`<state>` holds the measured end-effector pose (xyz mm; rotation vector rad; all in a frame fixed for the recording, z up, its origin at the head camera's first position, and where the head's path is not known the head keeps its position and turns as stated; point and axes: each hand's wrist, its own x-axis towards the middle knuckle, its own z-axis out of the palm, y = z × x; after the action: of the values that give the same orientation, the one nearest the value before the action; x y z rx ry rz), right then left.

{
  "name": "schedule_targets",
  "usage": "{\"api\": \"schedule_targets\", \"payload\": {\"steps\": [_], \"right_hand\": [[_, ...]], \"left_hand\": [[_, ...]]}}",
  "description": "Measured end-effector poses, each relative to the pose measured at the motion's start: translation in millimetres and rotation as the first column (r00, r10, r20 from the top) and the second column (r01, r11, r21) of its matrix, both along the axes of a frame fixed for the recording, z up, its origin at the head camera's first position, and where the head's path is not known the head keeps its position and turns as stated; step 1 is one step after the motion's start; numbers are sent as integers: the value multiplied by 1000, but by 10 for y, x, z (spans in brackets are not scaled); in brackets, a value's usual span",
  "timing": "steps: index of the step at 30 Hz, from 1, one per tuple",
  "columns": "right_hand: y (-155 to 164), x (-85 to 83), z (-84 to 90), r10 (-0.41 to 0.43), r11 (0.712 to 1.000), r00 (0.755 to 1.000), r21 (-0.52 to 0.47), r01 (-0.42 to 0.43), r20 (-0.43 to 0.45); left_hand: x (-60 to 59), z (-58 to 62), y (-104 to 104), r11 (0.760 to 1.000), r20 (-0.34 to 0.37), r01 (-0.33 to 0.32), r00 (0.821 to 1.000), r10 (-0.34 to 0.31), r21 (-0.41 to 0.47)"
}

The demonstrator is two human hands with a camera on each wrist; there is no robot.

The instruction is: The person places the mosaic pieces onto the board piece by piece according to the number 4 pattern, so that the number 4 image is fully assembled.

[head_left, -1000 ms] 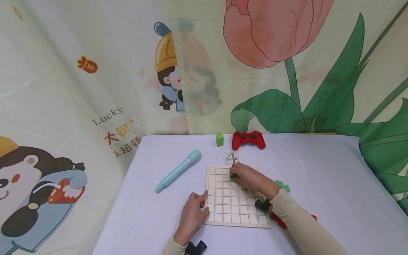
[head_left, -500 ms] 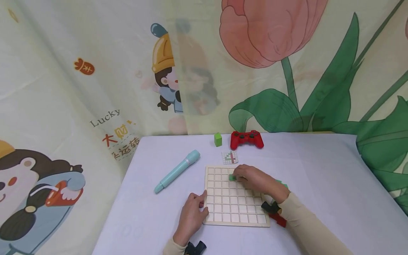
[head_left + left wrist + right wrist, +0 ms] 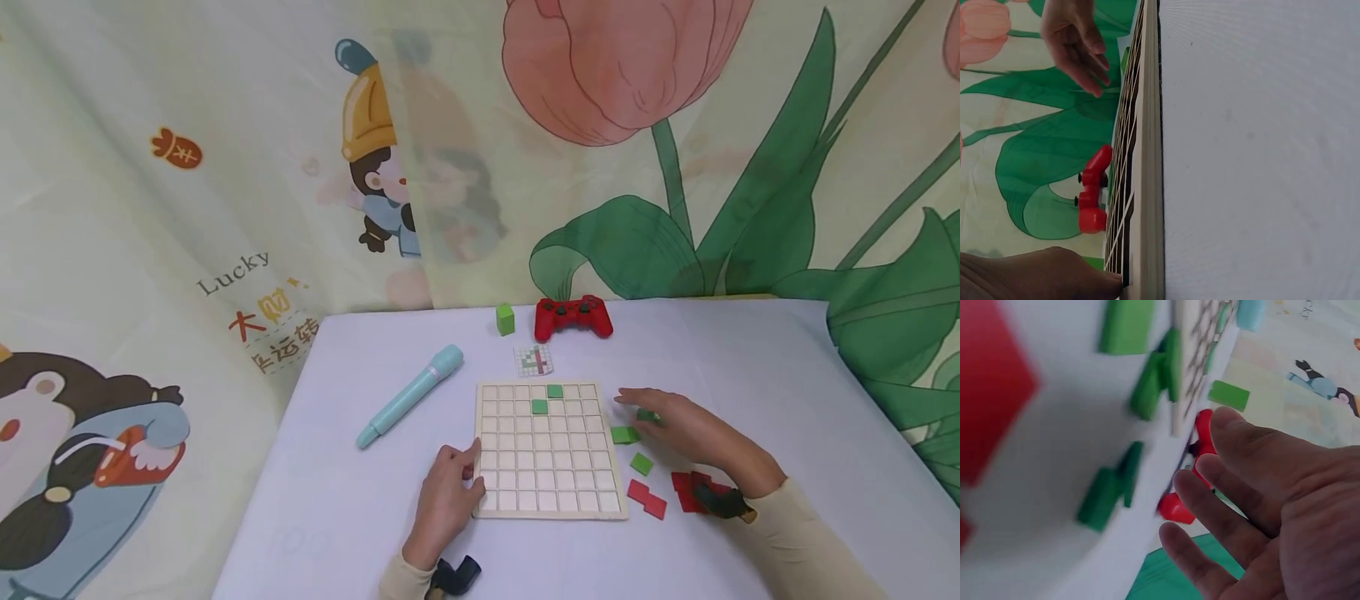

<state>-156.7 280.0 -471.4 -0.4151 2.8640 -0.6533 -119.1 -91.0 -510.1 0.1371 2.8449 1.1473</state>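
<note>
A square wooden grid board (image 3: 551, 450) lies on the table, with one green tile (image 3: 555, 391) in its back row and another green tile (image 3: 539, 407) a row nearer. My left hand (image 3: 444, 498) touches the board's left edge with index finger and thumb set apart. In the left wrist view, one digit's tip meets the board's rim (image 3: 1150, 156). To the right of the board my right hand (image 3: 693, 429) hovers above loose green tiles (image 3: 624, 435), fingers spread and holding nothing. The right wrist view shows those green tiles (image 3: 1100, 497) below the fingers, apart from them.
Red tiles (image 3: 647, 499) lie right of the board, some partly hidden by the right wrist camera. Behind the board are a small pattern card (image 3: 533, 361), a green block (image 3: 506, 320) and a red game controller (image 3: 573, 318). A turquoise tube (image 3: 410, 397) lies to the left.
My right hand has let go of a green tile on the board and moved right, over the loose green tiles. My left hand has stayed at the board's edge. The head view has shifted slightly.
</note>
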Motion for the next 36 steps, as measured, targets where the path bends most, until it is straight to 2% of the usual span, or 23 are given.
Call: {"api": "schedule_targets", "payload": {"steps": [5,9,12,15,21,27,36], "right_hand": [[139,91,-106,-17,998,999,63,20,-43],[281,110,-187,-86,992,995,89,91,-50],[345,135,-255,-137,987,990,85,140,-32],[313,166,-270,-147,987,989,62,148,-31],[101,162,-237,-26,999,997,36,29,-72],[-74,125,-214,117,992,990,56,-113,-77],[-147,92,-163,164,984,981,86,-155,-105]], "left_hand": [[12,-2,3,1000,-22,6,1000,-6,5],[12,-7,13,1000,-18,1,1000,-1,6],[13,-10,20,1000,-17,4,1000,-4,6],[14,-3,18,1000,-18,5,1000,-5,3],[17,18,19,1000,-23,6,1000,-6,2],[14,7,16,1000,-14,2,1000,-2,9],[11,6,4,1000,-12,-11,1000,11,15]]}}
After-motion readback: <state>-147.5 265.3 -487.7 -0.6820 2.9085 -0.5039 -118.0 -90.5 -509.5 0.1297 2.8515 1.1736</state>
